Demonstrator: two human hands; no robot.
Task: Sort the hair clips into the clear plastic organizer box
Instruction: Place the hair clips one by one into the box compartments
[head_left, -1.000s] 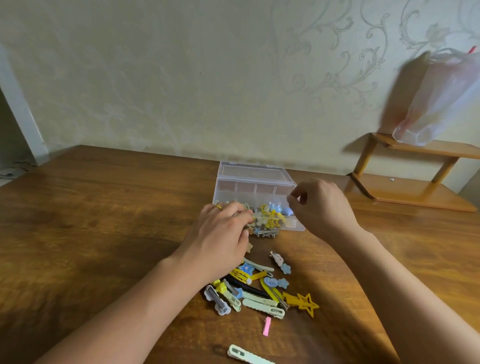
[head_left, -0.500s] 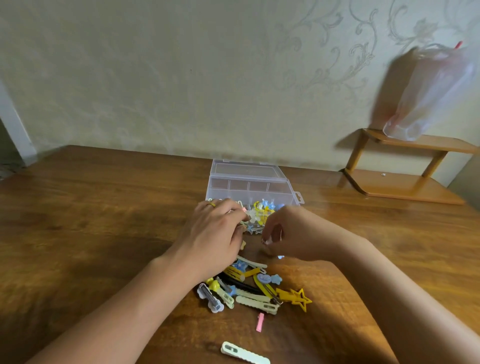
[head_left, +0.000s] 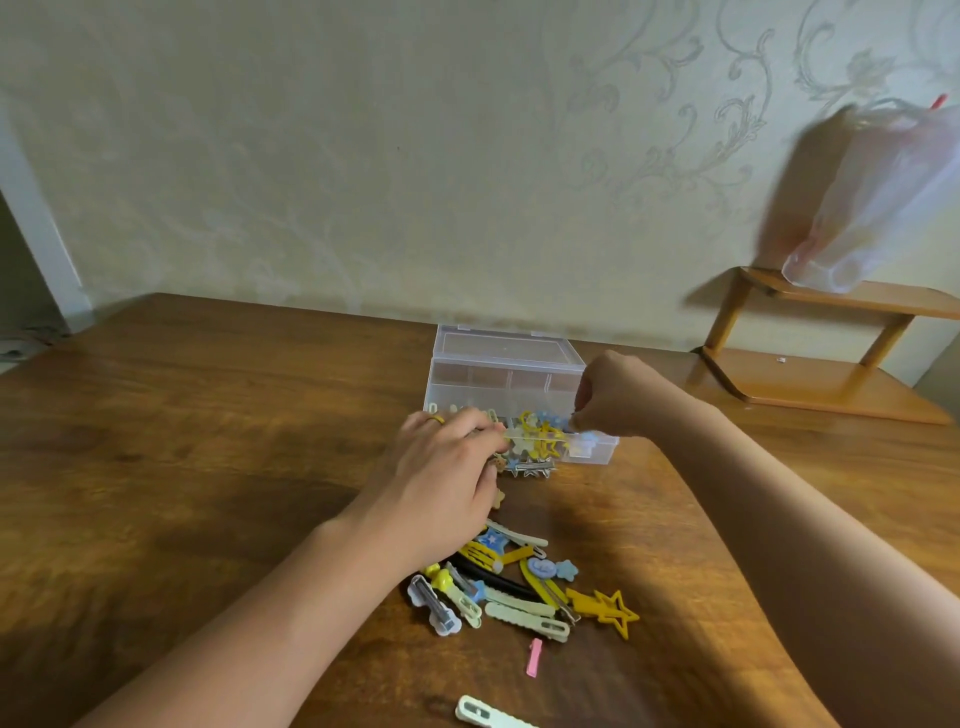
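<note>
While our two hands (head_left: 447, 467) (head_left: 615, 397) work at the near edge of the clear box (head_left: 501, 371), most of the loose hair clips (head_left: 514, 587) lie in a heap on the wooden table (head_left: 208, 441), closer to us than the box and just right of our left forearm.

Our left hand rests palm down at the box's front left corner, a gold ring (head_left: 435, 419) on one finger. Its fingers are curled and drawn together, with their tips touching the small star clips (head_left: 537, 439) piled in the front compartments. We cannot tell whether they actually pinch one, since the tips are hidden among the clips.

Our right hand hovers over the box's front right part, fingers bent into a loose fist with thumb and forefinger close together, pointing down. Something small and pale seems to sit at the fingertips, just above a light blue clip (head_left: 589, 441) in the right front compartment, but it is too blurred to name.

The box's lid stands open behind, and its rear compartments look bare.

Away from the heap, a big yellow star clip (head_left: 610, 610) lies at its right edge, a small pink clip (head_left: 534, 657) lies nearer us, and a pale green clip (head_left: 488, 714) sits at the bottom edge of view.

A wooden shelf (head_left: 831, 384) and a plastic bag (head_left: 883, 197) are at the far right.
</note>
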